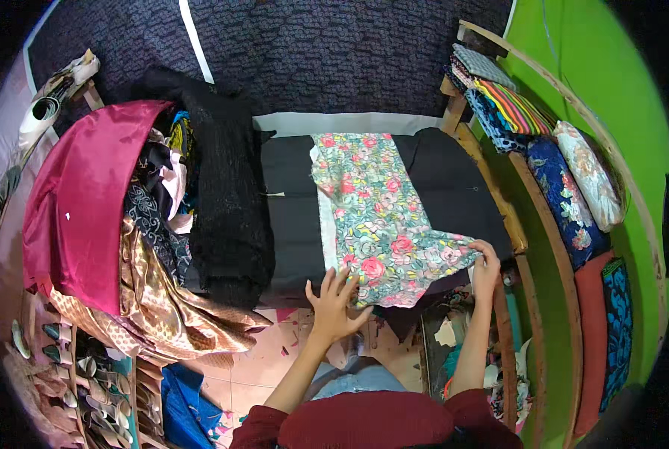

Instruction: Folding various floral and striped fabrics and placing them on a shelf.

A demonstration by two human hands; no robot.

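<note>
Floral-print fabric (383, 217) lies across the black-covered counter (293, 179), our left grip (333, 308) spread at its near-left edge, our right grip (486, 269) pinching its right-hand corner. To lay it flat, we should press lightly with the left and draw that corner outward evenly, without skewing the weave. Our right fingertips' exact hold is hard to make out; the fabric's underside is hidden.

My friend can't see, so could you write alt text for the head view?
A person's bare right hand holds the near right corner of a pale, pink-flowered cloth; the left hand, fingers spread, is at its near left corner, with plain black cloth beneath. Shiny magenta satin and textured black fabric lie to the left; folded patterned fabrics line the right.
</note>
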